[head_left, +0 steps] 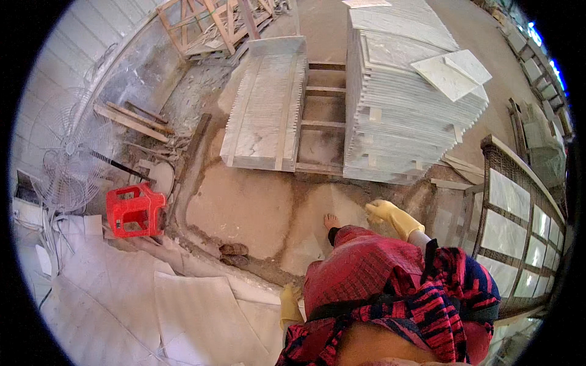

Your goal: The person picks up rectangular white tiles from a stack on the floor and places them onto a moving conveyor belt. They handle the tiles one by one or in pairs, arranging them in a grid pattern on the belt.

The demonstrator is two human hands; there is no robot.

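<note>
Both my hands wear pale yellow rubber gloves. My right hand [392, 217] hangs in the air to the right of my bare foot [331, 221], with its fingers loosely bent and nothing visible in them. Beyond it stands a tall stack of grey-white marble tiles [403, 131], with two loose tiles [448, 76] lying askew on top. My left hand [290, 307] is low beside my red skirt [360, 262], near the white sheets; its fingers are too unclear to read. Left of the tall stack, a row of marble tiles [259, 110] stands on edge.
A red plastic stool [135, 210] and a standing fan [70, 148] are at the left. Sandals [234, 254] lie on the dusty floor. White sheets [201, 317] cover the lower left. On the right, a rack [511, 233] holds pale tiles. A wooden crate [213, 27] stands at the back.
</note>
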